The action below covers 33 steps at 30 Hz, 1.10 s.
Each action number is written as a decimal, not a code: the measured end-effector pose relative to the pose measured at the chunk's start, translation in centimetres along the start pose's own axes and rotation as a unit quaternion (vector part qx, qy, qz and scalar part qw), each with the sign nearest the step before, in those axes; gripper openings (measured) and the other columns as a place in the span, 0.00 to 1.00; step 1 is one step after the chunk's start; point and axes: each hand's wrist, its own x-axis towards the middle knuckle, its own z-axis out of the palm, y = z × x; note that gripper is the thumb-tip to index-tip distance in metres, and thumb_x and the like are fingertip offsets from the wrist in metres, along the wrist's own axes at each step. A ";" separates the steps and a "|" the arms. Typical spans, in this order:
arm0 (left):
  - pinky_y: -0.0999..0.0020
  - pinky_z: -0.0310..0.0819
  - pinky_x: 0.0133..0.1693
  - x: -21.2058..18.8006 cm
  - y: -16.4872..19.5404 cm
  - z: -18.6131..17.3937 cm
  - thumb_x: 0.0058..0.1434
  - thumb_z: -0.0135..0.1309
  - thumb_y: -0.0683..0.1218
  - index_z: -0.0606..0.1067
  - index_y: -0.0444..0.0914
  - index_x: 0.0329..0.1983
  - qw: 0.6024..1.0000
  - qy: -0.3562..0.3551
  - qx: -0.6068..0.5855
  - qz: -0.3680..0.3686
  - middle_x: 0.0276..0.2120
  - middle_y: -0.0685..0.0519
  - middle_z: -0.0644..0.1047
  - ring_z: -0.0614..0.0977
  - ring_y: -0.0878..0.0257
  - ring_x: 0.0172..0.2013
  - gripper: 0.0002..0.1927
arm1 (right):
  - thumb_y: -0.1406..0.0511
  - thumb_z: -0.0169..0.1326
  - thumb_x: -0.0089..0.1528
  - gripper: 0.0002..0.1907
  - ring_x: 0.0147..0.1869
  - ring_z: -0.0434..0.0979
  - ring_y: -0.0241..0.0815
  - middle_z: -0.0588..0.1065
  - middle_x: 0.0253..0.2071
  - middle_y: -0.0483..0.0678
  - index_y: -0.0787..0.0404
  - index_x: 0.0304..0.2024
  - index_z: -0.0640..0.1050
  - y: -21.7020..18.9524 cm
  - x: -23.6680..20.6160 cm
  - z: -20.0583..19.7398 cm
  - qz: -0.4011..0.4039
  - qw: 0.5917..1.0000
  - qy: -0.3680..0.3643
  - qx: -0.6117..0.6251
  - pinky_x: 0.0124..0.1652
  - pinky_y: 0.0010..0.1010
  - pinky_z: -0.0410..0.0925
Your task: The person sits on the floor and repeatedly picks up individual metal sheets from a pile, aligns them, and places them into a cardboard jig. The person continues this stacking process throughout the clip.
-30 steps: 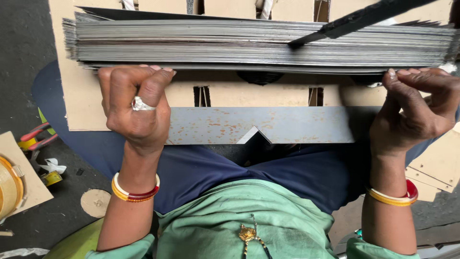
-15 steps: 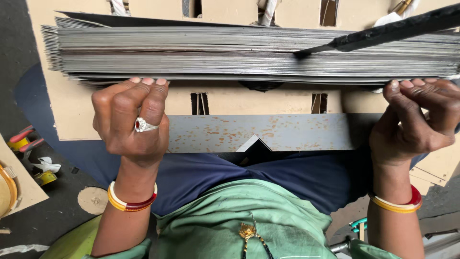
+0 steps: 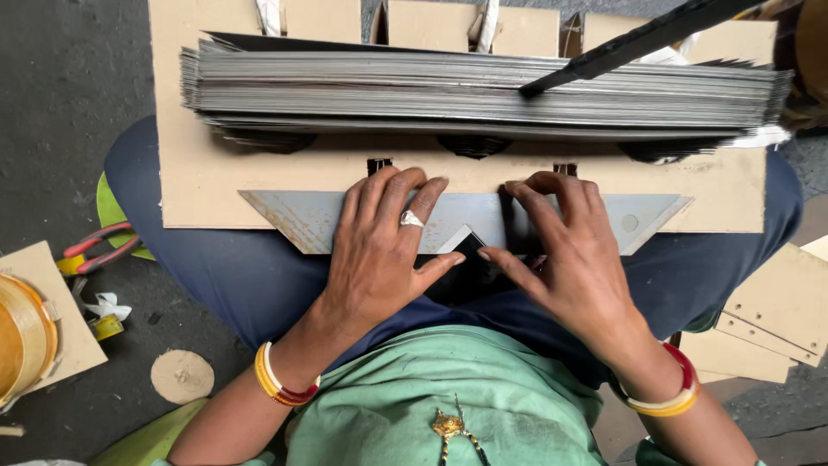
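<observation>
A long grey metal strip (image 3: 293,211) with slanted ends and a V notch at the middle of its near edge lies flat along the near edge of a cardboard board (image 3: 198,185), which rests across the person's lap. Both hands press on the middle of the strip, seemingly to keep it flat and square against the board. The left hand (image 3: 384,250), with a ring on one finger, lies palm down just left of the notch, fingers spread narrowly and flat, gripping nothing. The right hand (image 3: 565,250) lies just right of the notch, fingers slightly bent, tips on the strip's far edge, thumb reaching toward the notch; it also only presses.

Farther off on the board a thick stack of thin grey sheets (image 3: 483,95) lies lengthwise, with a black bar (image 3: 638,39) slanting over its right part. On the floor at left lie red-handled pliers (image 3: 103,246) and a roll of clear tape (image 3: 21,332).
</observation>
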 end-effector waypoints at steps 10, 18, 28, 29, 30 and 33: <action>0.52 0.65 0.54 0.0 0.0 0.2 0.45 0.72 0.54 0.75 0.36 0.50 0.999 0.003 -0.033 -0.040 0.48 0.47 0.71 0.73 0.50 0.52 0.32 | 0.59 0.70 0.48 0.29 0.51 0.70 0.61 0.72 0.46 0.58 0.66 0.49 0.78 -1.3 1.3 -0.6 0.006 1.000 -0.004 -0.009 0.49 0.49 0.66; 0.51 0.64 0.55 0.3 -0.1 0.3 0.43 0.71 0.54 0.73 0.37 0.51 0.999 -0.008 -0.003 -0.036 0.48 0.47 0.71 0.71 0.49 0.53 0.34 | 0.58 0.70 0.47 0.30 0.52 0.72 0.60 0.74 0.47 0.57 0.66 0.49 0.78 -0.5 1.8 -0.3 -0.012 0.999 -0.022 -0.021 0.51 0.48 0.67; 0.54 0.65 0.52 0.8 -0.2 0.2 0.45 0.71 0.53 0.75 0.34 0.46 0.998 -0.009 -0.039 -0.052 0.46 0.48 0.72 0.72 0.50 0.50 0.30 | 0.57 0.69 0.45 0.35 0.54 0.65 0.61 0.69 0.49 0.58 0.66 0.51 0.74 -1.2 1.3 1.1 0.007 0.999 0.000 -0.049 0.50 0.49 0.61; 0.54 0.65 0.53 0.8 -0.1 0.2 0.46 0.71 0.53 0.75 0.35 0.46 0.998 -0.012 -0.039 -0.055 0.46 0.48 0.71 0.72 0.50 0.50 0.29 | 0.57 0.69 0.45 0.36 0.54 0.65 0.60 0.69 0.49 0.57 0.66 0.52 0.73 -1.1 1.2 1.2 0.009 0.999 0.003 -0.047 0.51 0.49 0.60; 0.54 0.66 0.53 0.8 -0.1 0.2 0.46 0.71 0.53 0.75 0.35 0.46 0.997 -0.015 -0.039 -0.059 0.46 0.48 0.71 0.72 0.51 0.50 0.29 | 0.57 0.69 0.46 0.35 0.54 0.65 0.60 0.69 0.49 0.57 0.66 0.52 0.73 -1.0 1.1 1.3 0.009 0.999 0.004 -0.039 0.51 0.49 0.60; 0.53 0.64 0.51 0.8 0.0 0.3 0.45 0.71 0.54 0.74 0.35 0.46 0.997 -0.028 -0.024 -0.064 0.46 0.47 0.71 0.71 0.49 0.50 0.30 | 0.57 0.69 0.47 0.33 0.54 0.66 0.59 0.70 0.49 0.56 0.65 0.51 0.75 -0.4 1.0 1.1 0.004 1.000 0.008 -0.013 0.52 0.48 0.61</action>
